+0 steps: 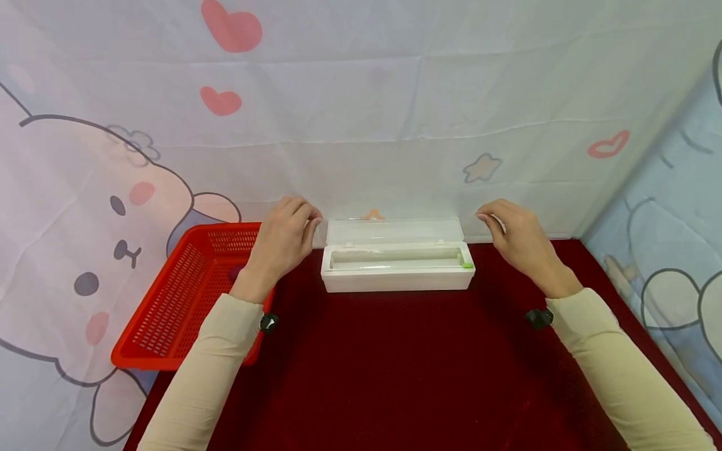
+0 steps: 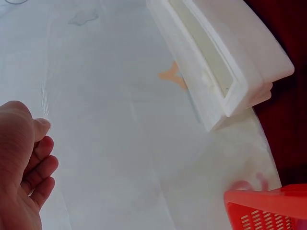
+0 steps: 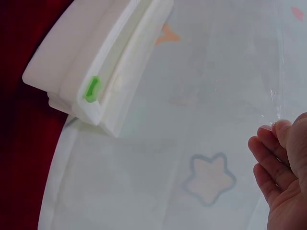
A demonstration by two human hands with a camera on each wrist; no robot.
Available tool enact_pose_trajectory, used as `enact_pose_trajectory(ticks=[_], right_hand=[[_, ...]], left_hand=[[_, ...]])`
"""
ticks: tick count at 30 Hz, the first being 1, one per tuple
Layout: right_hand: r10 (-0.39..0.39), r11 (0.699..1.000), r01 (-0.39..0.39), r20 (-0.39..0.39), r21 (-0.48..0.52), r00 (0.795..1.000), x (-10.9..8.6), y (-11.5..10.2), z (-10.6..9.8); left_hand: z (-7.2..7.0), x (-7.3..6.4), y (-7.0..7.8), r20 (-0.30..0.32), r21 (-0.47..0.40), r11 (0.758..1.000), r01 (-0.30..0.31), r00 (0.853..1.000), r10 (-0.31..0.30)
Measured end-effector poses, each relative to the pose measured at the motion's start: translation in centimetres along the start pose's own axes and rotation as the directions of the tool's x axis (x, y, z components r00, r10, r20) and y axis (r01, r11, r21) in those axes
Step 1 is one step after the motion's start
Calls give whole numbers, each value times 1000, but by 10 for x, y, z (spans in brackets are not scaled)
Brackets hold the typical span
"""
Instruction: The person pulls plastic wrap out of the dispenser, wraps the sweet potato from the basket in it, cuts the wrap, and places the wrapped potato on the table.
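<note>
A white cling film dispenser box [image 1: 397, 282] stands on the dark red tabletop against the back wall, its lid [image 1: 395, 231] raised. Inside its long opening shows a pale hollow, and a green slide cutter [image 3: 92, 89] sits at the right end. Thin, clear cling film [image 3: 274, 100] shows only as fine creases and glints by the fingertips. At the box's left, my left hand [image 1: 286, 227] pinches one edge of the film between thumb and forefinger. My right hand [image 1: 517, 235] pinches the film on the other side, level with the left and wide of the box.
A red plastic basket [image 1: 152, 363] with slotted walls stands on the left, partly behind my left forearm; a small purple thing [image 1: 235, 273] shows inside. White cloth [image 1: 361, 94] printed with hearts and cartoon animals hangs close behind the box and along both sides.
</note>
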State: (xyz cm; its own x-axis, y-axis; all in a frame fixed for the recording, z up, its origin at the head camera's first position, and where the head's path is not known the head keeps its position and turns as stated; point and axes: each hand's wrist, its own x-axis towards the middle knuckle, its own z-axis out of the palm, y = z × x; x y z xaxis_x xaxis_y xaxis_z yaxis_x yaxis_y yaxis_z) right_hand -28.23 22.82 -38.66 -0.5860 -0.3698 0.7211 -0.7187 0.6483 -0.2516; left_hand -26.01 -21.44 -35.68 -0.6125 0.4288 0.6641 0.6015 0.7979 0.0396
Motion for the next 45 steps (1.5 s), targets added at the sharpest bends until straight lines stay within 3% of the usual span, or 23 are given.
enact_pose_trajectory(ticks=[21,45], right_hand=[[-42,999,43,-80,14,996,9,-6,-12],[-82,996,84,-128,5,988,17,-16,-31]], left_hand=[[-13,5,3,-34,-11,1000,2,999,-3],[-27,14,8,-109,-45,997,-55,993,50]])
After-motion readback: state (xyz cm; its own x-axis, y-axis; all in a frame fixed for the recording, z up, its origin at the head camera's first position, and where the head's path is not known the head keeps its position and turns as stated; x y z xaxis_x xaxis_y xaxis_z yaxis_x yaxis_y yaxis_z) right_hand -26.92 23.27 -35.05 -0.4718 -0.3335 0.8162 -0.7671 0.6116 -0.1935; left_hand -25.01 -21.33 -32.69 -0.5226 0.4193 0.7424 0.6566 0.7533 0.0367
